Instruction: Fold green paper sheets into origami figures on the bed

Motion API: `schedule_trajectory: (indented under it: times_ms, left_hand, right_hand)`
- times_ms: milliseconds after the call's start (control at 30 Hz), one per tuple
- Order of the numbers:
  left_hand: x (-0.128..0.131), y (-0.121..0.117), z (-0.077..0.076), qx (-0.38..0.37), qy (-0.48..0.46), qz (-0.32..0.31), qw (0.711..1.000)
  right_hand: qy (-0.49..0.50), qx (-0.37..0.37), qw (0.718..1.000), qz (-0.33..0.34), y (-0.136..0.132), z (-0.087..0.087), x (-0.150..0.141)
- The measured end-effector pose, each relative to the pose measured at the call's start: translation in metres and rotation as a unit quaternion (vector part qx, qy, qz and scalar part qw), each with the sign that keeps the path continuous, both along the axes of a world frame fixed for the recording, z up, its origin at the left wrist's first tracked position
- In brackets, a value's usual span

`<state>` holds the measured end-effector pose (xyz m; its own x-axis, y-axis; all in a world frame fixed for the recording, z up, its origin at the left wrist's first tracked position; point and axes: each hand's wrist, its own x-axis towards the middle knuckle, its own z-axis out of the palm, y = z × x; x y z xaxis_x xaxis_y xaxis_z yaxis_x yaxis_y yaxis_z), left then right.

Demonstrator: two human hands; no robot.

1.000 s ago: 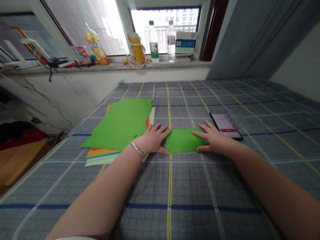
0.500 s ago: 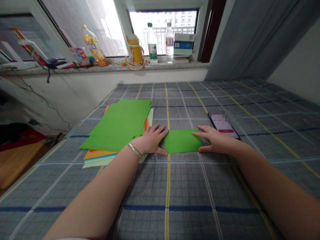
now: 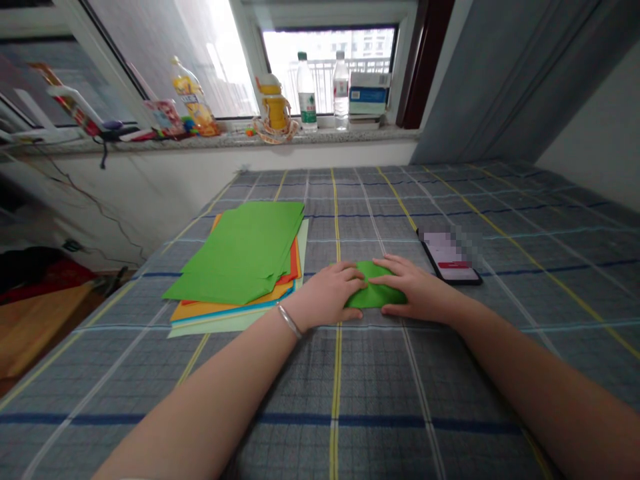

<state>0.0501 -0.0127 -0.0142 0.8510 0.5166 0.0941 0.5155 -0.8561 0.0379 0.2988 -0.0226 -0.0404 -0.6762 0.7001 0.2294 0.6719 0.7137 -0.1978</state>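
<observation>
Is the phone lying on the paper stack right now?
No, the phone lies on the plaid cloth near the right hand, apart from the paper stack.

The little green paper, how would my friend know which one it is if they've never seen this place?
Find the grey plaid cloth below the window. Near its middle, look between the left hand and the right hand, whose fingers touch the little green paper. Unlike the big green sheets piled to the left, it's much smaller and sits apart from the pile.

small green paper, partly hidden, on gray plaid cloth
</observation>
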Motion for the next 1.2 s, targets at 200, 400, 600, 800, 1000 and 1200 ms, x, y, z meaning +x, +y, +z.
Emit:
schedule_trajectory:
  times_ms: [200,400,600,800,1000,1200]
  left_hand:
    - [0.013,-0.005,-0.003,0.049,0.004,-0.053,0.997]
    - [0.014,-0.007,-0.003,0.094,0.007,-0.072,0.993]
    - [0.017,-0.008,-0.003,0.114,-0.006,-0.055,0.992]
    - [0.017,-0.007,-0.004,0.116,-0.013,-0.038,0.992]
    - [0.016,-0.006,-0.005,0.118,-0.031,-0.051,0.991]
    - [0.017,-0.005,-0.008,0.133,-0.054,-0.046,0.989]
  right_hand:
    - [0.045,-0.027,0.997,0.054,-0.002,0.010,-0.011]
    - [0.003,-0.001,0.998,0.061,-0.008,0.016,-0.020]
    - [-0.012,0.024,0.999,0.032,-0.010,0.014,-0.024]
    - [0.026,0.021,0.999,0.015,-0.008,0.007,-0.026]
    - [0.044,0.025,0.998,0.025,-0.007,0.005,-0.027]
    - [0.057,0.026,0.998,0.020,-0.006,0.005,-0.027]
